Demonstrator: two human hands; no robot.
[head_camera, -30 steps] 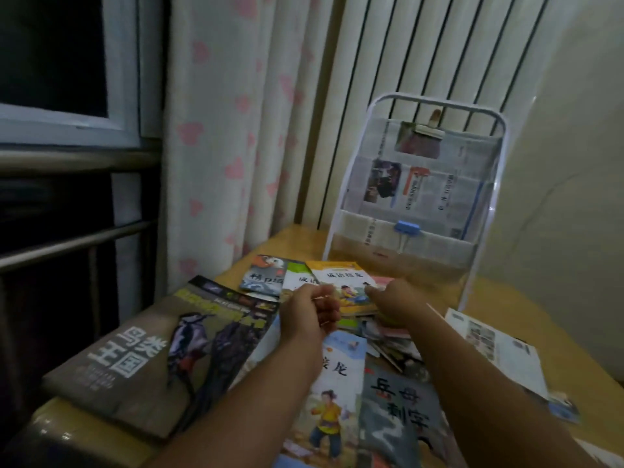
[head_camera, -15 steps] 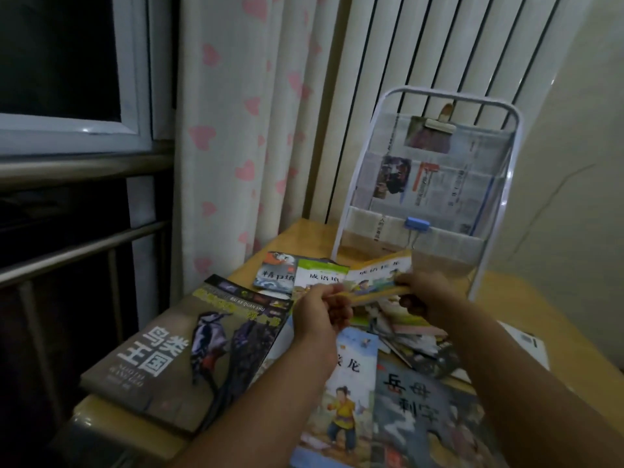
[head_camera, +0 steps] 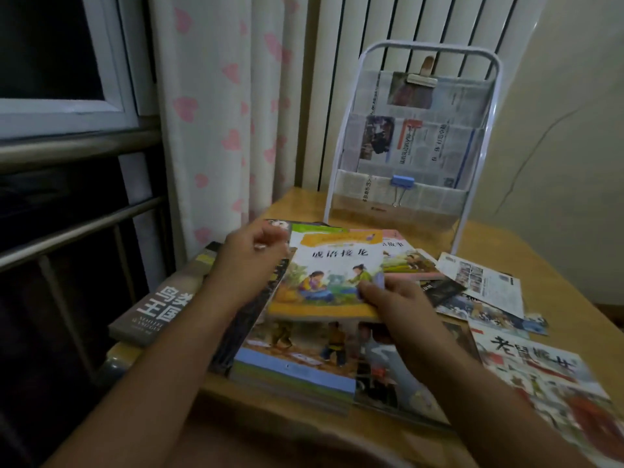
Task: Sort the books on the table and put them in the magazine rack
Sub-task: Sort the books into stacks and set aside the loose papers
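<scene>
The yellow-bordered book (head_camera: pixel 326 282), flat and glossy, is pinched at its lower corner by the right hand (head_camera: pixel 401 309)'s fingers (head_camera: pixel 369 292), left hand (head_camera: pixel 250 255) loosely curled beside its edge.

Illumination is dim and warm overall. The window (head_camera: pixel 50 49) at upper left of the frame is black and contributes no light. The brightest zones are the curtain (head_camera: pixel 216 106) and the radiator (head_camera: pixel 388 25) at upper centre. The lower left of the frame falls into deep shadow. No glare noted. Motion blur softens the left hand (head_camera: pixel 251 253) and the book covers along the bottom right edge. Straight lines bow near the left and right edges, consistent with wide-angle distortion. Fine print on the newspapers (head_camera: pixel 415 143) is unreadable; noise is visible in dark areas.
</scene>
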